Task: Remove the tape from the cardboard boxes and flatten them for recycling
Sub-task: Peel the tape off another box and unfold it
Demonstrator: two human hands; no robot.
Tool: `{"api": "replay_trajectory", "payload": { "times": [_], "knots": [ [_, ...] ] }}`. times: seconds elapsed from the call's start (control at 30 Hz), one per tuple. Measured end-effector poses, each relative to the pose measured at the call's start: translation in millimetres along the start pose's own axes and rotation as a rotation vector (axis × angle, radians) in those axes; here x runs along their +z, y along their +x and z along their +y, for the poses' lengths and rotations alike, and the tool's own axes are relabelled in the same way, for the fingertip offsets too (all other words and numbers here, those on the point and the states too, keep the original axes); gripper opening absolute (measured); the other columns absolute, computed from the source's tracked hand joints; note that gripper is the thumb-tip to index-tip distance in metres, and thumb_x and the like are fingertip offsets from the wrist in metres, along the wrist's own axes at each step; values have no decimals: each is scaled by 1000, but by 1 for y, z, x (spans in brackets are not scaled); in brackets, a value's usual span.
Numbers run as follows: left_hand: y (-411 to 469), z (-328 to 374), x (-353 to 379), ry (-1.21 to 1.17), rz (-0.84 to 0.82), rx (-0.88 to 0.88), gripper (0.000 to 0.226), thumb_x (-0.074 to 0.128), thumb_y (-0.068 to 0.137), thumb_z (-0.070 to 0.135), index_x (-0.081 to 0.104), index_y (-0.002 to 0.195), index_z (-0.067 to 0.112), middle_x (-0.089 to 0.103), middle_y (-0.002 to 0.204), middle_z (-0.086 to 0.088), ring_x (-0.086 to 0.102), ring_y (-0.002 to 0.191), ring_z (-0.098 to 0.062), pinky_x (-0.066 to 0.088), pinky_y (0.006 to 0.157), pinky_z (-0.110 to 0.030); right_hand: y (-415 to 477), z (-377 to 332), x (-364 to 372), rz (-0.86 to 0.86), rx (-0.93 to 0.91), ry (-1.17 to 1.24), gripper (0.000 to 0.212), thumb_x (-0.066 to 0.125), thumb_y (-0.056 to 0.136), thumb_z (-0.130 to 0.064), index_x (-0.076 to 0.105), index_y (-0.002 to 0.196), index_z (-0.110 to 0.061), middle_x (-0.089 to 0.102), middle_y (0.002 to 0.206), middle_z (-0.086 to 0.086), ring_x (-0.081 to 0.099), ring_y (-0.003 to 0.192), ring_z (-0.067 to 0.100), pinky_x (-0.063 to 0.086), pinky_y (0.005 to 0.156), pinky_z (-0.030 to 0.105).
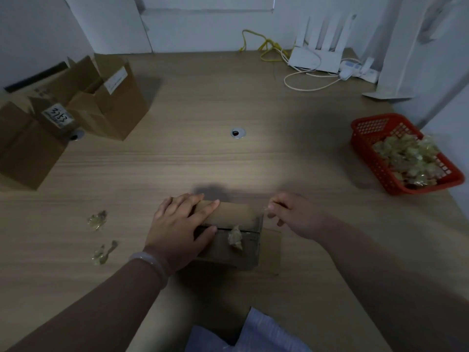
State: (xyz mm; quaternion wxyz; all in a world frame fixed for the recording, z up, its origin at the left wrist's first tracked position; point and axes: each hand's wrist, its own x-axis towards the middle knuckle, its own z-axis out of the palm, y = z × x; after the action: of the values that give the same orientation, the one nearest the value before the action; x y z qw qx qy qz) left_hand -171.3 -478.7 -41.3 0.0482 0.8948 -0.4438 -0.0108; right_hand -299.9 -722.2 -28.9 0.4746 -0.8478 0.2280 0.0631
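Note:
A small brown cardboard box point(236, 232) stands on the wooden table right in front of me. My left hand point(180, 224) lies flat over its left top, fingers straight, holding it down. At the box's right top corner my right hand point(291, 214) pinches a strip of clear tape point(265, 210) between thumb and fingers. A crumpled wad of peeled tape point(235, 238) sits on the box's top near the flap seam.
Two opened cardboard boxes point(101, 102) point(28, 146) stand at the far left. A red plastic basket point(403, 153) at the right holds several tape wads. Two loose tape scraps point(97, 219) point(104, 252) lie left of my hands. A router and cables point(314, 59) sit at the back.

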Motion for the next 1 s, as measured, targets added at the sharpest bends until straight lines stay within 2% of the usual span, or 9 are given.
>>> {"api": "replay_trajectory", "payload": {
  "times": [0.1,0.2,0.33,0.43,0.53,0.63,0.73,0.83,1.0],
  "knots": [
    [2,2,3,6,22,-23,58,34,84,62,42,138,44,51,138,3,44,130,-22,30,109,-47,-9,3,4,95,-32,108,20,50,97,-16,55,78,-20,70,88,0,68,79,14,55,71,27],
    [5,4,5,12,46,-36,57,36,84,61,44,137,42,53,135,1,46,127,-24,32,108,-47,-14,4,8,163,-39,235,24,51,96,-12,58,75,-17,72,78,2,69,70,12,55,68,20],
    [5,4,6,21,62,-30,57,37,84,60,46,137,41,54,134,-1,48,125,-24,34,106,-47,-11,7,18,178,141,672,21,54,95,-6,60,75,-9,62,68,7,63,57,13,58,63,31],
    [5,5,6,9,73,-30,56,38,84,59,47,136,39,55,132,-2,49,124,-26,34,106,-48,-6,5,26,249,263,789,15,57,94,-9,65,81,-8,63,71,6,63,62,14,58,61,33],
    [5,5,5,3,73,-27,57,38,84,59,48,136,39,55,133,-3,48,125,-26,34,106,-47,-8,2,30,295,198,613,18,56,95,-15,72,101,-7,72,93,5,69,85,11,55,70,27],
    [5,6,5,4,66,-36,57,36,84,60,47,137,40,54,135,-2,46,127,-25,32,107,-47,-20,3,30,317,-6,32,29,62,91,-19,67,119,-13,67,114,1,62,106,11,41,84,5],
    [6,8,4,4,67,-52,57,36,84,60,47,137,39,54,135,-2,46,127,-26,32,108,-48,-25,3,36,347,-56,-43,49,71,85,-19,57,132,-20,64,114,-3,59,100,3,36,82,0],
    [6,9,3,9,78,-49,57,37,84,59,49,136,38,55,134,-3,48,125,-27,33,106,-48,-20,1,36,454,23,36,33,72,83,-19,67,115,-20,68,102,-11,62,86,-3,33,68,-7],
    [6,9,3,21,72,-58,58,35,84,60,47,137,39,54,135,-2,46,126,-26,33,107,-48,-15,1,36,458,-6,-103,12,72,83,-21,75,94,-15,59,95,-6,54,90,6,30,75,3]
  ]
}}
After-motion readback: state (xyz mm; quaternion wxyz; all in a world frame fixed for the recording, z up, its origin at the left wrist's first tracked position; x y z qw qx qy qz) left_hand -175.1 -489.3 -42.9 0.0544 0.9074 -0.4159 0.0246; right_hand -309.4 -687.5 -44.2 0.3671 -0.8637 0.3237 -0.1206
